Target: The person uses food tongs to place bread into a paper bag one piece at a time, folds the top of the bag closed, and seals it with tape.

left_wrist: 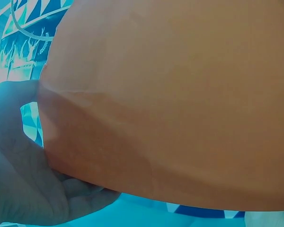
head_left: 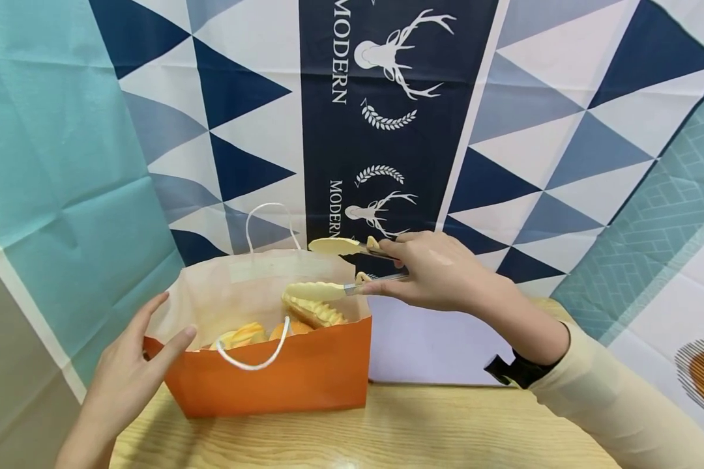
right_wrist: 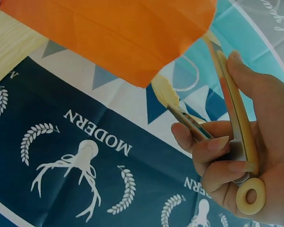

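Observation:
An orange paper bag (head_left: 276, 378) with white cord handles stands on the wooden table, its mouth facing up. My left hand (head_left: 126, 365) holds the bag's left front corner, thumb over the rim and fingers along the outer side. In the right hand (head_left: 440, 270) is a pair of metal tongs (right_wrist: 234, 113) with pale yellow tips and handles. The tongs are spread apart, nothing between their tips. Their lower tip overlaps a ridged, cream-topped pastry (head_left: 317, 312) inside the bag. Beside that pastry lie an orange-brown bun (head_left: 293, 328) and a yellow-and-white piece (head_left: 243, 336), partly hidden by the front wall.
A white flat panel (head_left: 434, 339) lies behind and right of the bag. Patterned cloth (head_left: 387, 130) hangs close behind the wooden table (head_left: 422, 423), with more cloth at both sides. One cord handle (head_left: 252, 366) droops over the bag's front.

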`<state>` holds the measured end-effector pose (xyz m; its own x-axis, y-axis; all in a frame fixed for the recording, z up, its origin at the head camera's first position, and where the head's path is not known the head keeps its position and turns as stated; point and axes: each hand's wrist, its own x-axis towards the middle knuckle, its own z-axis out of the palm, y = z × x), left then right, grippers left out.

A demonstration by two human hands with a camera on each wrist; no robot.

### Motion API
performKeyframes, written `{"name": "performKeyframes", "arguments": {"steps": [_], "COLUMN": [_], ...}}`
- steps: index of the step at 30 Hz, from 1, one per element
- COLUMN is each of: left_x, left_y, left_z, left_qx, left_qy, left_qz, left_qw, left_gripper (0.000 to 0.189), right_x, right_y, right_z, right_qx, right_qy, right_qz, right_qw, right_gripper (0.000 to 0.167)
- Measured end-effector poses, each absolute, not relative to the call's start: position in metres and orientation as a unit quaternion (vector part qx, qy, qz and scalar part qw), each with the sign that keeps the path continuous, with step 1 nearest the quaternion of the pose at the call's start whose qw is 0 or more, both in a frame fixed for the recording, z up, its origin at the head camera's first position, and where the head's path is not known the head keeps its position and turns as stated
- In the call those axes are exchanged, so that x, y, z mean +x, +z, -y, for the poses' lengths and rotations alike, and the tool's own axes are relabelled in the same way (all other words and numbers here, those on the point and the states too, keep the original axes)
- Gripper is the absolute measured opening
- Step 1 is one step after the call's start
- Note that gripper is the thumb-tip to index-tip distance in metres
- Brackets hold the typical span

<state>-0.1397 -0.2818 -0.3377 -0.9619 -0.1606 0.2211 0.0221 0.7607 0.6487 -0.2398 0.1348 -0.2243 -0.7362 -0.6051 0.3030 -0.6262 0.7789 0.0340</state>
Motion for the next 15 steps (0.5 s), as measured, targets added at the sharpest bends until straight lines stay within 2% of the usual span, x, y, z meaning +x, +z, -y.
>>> {"name": "performKeyframes", "arguments": {"steps": [8,15], "left_x": [-0.14,-0.141], "left_y": [-0.34,-0.339], "left_z": [0.283,0.285], "left_qx": [0.035,0.038], "left_qy": [-0.344,-0.347], "left_qz": [0.928,0.928], "left_qw": [0.138,0.133], "left_gripper": [0.086,0.087], "right_x": [-0.223,-0.208], "right_y": [-0.223,-0.237], "right_z": [-0.17,-0.223], "right_qx": [0.311,0.235], "right_qy": [0.05,0.077], "right_qz": [0.931,0.953], "right_qw": [0.186,0.173], "right_gripper": [0.08,0.077]}}
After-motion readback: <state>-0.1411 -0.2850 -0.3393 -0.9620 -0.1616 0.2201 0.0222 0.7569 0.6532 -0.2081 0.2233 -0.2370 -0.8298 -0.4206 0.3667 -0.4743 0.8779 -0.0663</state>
